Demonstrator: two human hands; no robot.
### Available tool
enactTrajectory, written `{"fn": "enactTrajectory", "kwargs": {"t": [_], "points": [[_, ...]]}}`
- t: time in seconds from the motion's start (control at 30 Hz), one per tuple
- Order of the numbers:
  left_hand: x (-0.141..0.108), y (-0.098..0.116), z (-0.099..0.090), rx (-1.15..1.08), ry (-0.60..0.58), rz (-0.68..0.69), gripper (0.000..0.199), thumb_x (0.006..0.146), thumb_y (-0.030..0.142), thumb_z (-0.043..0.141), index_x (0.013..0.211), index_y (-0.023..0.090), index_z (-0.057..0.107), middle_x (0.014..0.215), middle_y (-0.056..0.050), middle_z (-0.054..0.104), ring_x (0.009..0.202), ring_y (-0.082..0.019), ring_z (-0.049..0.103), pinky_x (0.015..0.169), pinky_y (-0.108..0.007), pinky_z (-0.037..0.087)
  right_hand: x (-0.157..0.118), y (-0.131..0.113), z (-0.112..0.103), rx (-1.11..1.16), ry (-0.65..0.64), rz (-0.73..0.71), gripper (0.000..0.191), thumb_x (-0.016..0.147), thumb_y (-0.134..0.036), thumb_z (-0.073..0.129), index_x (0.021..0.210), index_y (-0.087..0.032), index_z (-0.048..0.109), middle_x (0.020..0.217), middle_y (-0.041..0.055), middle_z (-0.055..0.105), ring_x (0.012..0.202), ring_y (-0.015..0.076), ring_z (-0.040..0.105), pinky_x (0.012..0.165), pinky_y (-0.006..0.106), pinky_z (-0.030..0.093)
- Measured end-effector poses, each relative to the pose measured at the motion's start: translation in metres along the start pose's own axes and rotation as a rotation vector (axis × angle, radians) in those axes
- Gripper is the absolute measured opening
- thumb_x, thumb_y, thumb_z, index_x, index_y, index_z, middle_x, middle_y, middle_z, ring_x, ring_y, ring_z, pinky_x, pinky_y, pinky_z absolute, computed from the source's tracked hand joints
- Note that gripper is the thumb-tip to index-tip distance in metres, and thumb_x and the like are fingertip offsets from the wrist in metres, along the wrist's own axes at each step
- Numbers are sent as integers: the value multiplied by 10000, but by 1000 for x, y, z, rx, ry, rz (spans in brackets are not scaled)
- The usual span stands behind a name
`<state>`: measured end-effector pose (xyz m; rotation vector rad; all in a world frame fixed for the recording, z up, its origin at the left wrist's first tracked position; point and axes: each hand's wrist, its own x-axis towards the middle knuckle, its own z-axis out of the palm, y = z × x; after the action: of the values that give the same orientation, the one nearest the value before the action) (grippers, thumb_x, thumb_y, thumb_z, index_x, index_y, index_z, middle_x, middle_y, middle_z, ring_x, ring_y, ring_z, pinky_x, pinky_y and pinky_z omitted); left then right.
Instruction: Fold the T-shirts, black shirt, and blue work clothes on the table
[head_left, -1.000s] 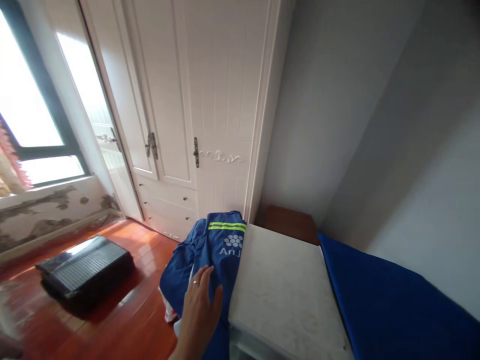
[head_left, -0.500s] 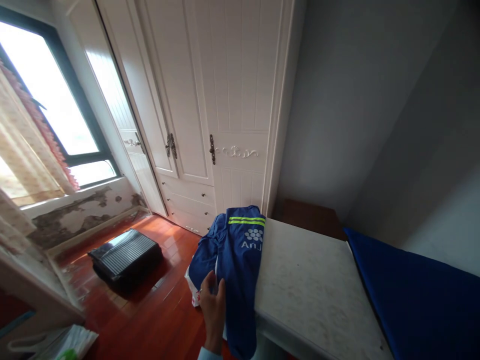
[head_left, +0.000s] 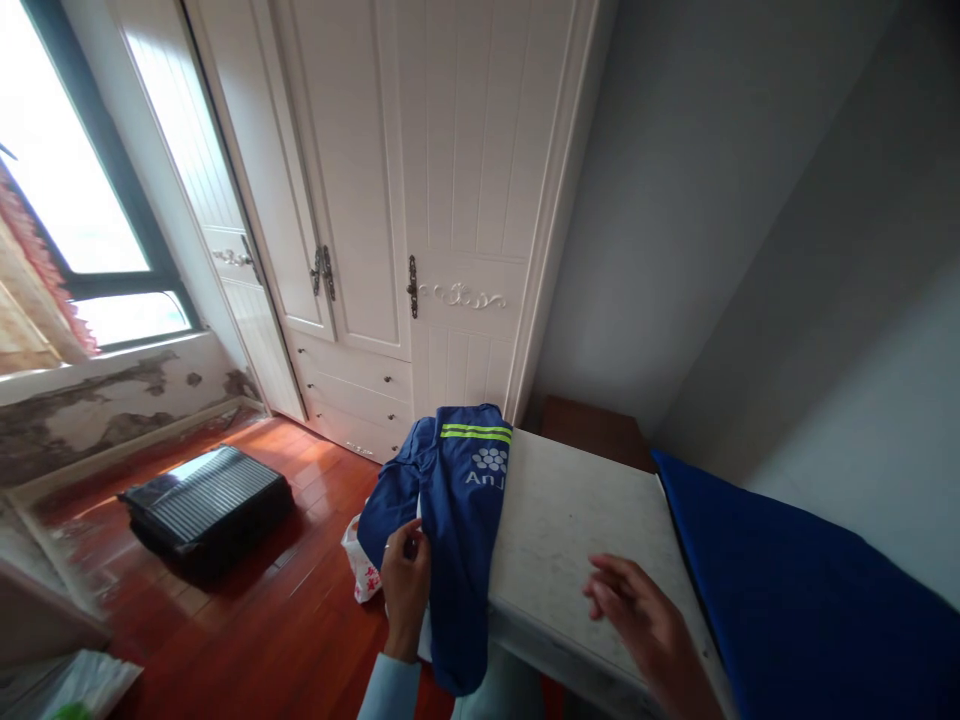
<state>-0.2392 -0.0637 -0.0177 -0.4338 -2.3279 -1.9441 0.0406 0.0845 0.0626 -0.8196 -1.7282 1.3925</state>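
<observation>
Matt cloth jacket [head_left: 459,560], glossy wood floor [head_left: 300,600]

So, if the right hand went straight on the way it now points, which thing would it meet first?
Probably the blue jacket, near its white logo: the right hand points across the white table toward it. The hand's height is hard to judge, so it might touch the table first.

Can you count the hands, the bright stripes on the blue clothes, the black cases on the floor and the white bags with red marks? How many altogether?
Hands (left hand, right hand): 2
Yellow-green stripes on the blue garment: 2
Black case: 1
White bag with red print: 1
Total: 6
</observation>
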Motion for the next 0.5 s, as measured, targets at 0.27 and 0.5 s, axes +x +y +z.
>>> {"fn": "enactTrajectory", "kwargs": {"t": [0.27,0.5], "points": [[-31,-3,-7,-102,-96,48,394,814,446,629,1093,179,705,1098,-131,714,1016,-304,686,864,-474,567,119,-41,212,-284,-490,-294,342,789,-326,724,1124,-262,694,983,32,734,828,229,701,819,382,548],[-45,-11,-9,-126,-193,10,461,862,437,628,1249,188,652,1234,-143,700,1166,-326,661,979,-518,541,153,-5,276,-181,-294,-139,266,632,-290,823,568,-192,584,636,-5,652,895,222,681,857,346,488]]}}
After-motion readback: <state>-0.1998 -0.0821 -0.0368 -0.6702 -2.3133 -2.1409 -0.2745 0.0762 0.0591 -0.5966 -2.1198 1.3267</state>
